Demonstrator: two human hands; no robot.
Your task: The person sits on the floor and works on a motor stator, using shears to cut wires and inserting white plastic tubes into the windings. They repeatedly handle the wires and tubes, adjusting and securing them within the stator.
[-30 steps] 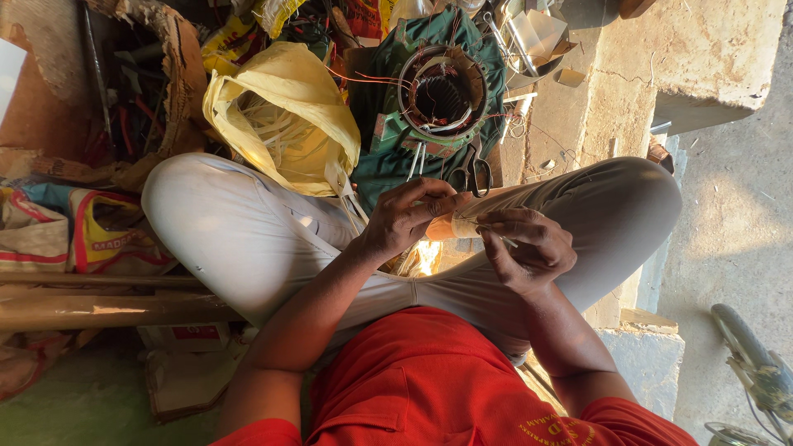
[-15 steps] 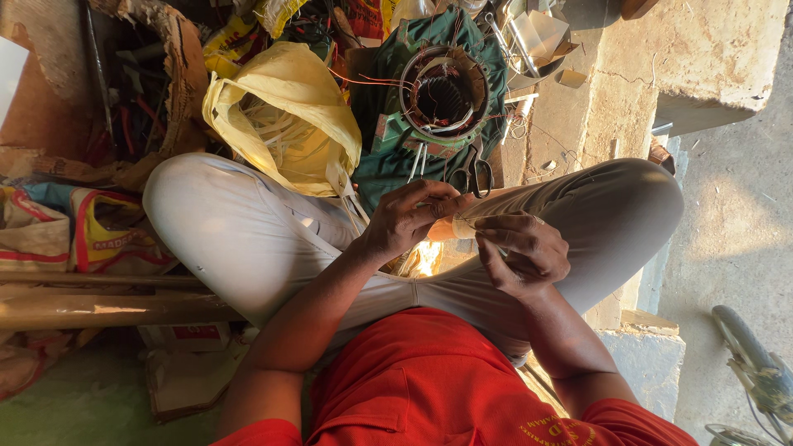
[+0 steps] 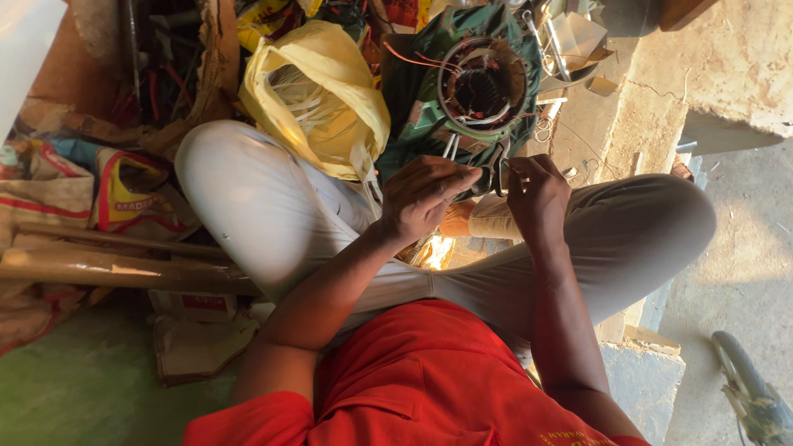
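Above lap, both hands (image 3: pixel 479 194) pinched on scissors (image 3: pixel 494 173), just beside motor stator (image 3: pixel 481 87) rim.

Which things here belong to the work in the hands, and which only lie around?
In use: left hand, right hand, scissors, motor stator.
Lying about: yellow plastic bag, cardboard tube, striped sack.

Two hands (image 3: pixel 425 194), one stator (image 3: pixel 481 87), one bag (image 3: pixel 318 99)
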